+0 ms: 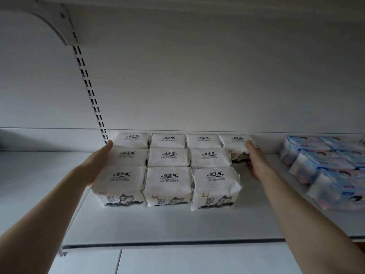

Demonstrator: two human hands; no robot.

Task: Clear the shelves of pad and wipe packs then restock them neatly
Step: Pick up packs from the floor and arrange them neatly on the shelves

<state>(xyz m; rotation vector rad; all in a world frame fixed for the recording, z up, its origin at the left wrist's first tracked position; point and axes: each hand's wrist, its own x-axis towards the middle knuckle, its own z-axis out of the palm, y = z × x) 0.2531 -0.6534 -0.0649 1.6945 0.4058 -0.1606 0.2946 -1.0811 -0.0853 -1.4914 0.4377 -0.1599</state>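
Several white pad packs (167,182) with black lettering stand in tidy rows on the white shelf (177,226). My left hand (96,165) lies flat with straight fingers against the left side of the block, touching the left-hand packs. At the back right, my right hand (258,161) grips the right end of the far right white pack (236,143), thumb on top. That pack stands alone in a fourth column, with bare shelf in front of it.
Blue and pink wipe packs (325,167) are stacked at the right end of the same shelf. A slotted upright rail (88,89) runs up the back wall on the left to a bracket (57,22) under the upper shelf. Bare shelf lies left of the packs.
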